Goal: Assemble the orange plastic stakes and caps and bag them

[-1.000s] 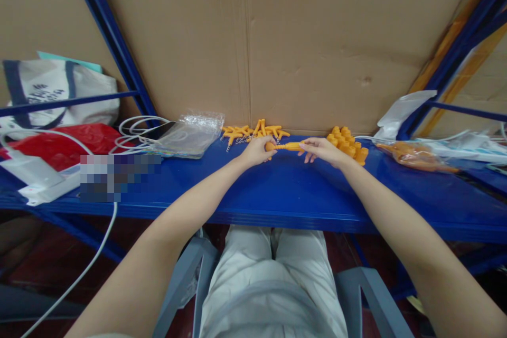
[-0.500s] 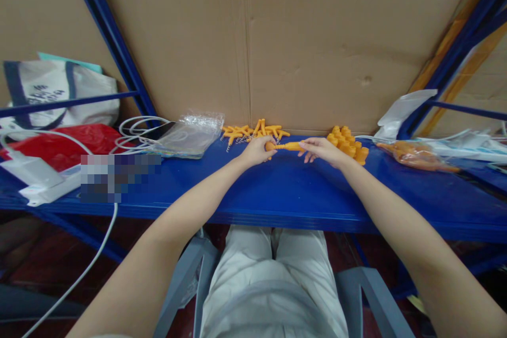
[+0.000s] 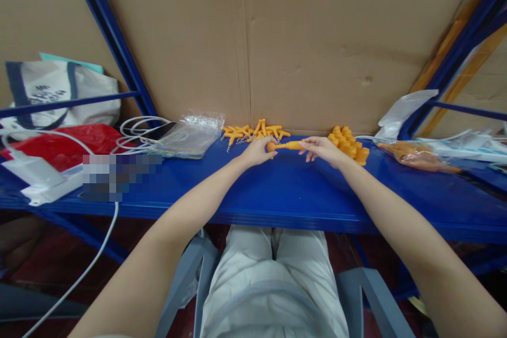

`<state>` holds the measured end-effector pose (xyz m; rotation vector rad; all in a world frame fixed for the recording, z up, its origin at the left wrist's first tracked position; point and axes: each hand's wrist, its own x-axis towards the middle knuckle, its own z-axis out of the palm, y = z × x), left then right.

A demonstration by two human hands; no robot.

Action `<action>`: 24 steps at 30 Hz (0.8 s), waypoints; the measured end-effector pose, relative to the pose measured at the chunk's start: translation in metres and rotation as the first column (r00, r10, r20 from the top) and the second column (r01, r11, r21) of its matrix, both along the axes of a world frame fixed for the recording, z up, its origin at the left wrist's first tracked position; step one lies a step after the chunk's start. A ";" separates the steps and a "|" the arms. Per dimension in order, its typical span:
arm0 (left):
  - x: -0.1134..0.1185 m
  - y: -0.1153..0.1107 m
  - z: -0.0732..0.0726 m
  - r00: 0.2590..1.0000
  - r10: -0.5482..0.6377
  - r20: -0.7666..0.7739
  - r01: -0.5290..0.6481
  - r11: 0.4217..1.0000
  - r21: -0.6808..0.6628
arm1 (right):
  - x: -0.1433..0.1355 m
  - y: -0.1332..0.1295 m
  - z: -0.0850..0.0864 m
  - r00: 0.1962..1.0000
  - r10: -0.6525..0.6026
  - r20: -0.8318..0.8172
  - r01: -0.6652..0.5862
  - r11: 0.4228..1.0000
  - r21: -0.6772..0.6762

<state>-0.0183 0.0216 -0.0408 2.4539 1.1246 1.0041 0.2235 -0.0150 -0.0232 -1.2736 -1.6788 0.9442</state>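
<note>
My left hand [image 3: 257,152] is closed around the rounded end of an orange plastic rod-like piece [image 3: 293,145]. The piece lies level between my hands, with a thin ridged neck on its left and a thicker part on its right. Fingertips of my right hand [image 3: 320,149] pinch that thicker end. Whether it is one part or two joined ones, I cannot tell. Behind my left hand lie several orange branched pieces [image 3: 237,132] with small metal chains. Just beyond my right hand is a cluster of orange knobbed pieces [image 3: 348,142].
On the blue table [image 3: 277,195], clear plastic bags [image 3: 190,137], white cables [image 3: 138,129] and a white power strip [image 3: 51,182] lie to the left. A bag of orange pieces [image 3: 420,156] is at the right. A cardboard wall [image 3: 253,37] stands behind.
Both hands stay in almost the same place, still on the orange piece. Only a very slight shift of the view shows.
</note>
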 end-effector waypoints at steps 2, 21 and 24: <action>-0.001 0.001 -0.002 1.000 0.006 -0.026 -0.005 1.000 0.011 | 0.002 0.002 0.000 0.999 -0.035 0.017 0.034 0.999 0.025; -0.011 0.020 -0.014 0.803 0.158 -0.575 -0.219 0.975 -0.038 | 0.019 0.004 -0.007 0.479 -0.580 0.659 0.160 0.796 0.584; -0.009 0.016 -0.011 0.794 0.196 -0.576 -0.267 0.963 -0.039 | 0.011 0.000 -0.005 0.399 -0.568 0.719 0.151 0.815 0.560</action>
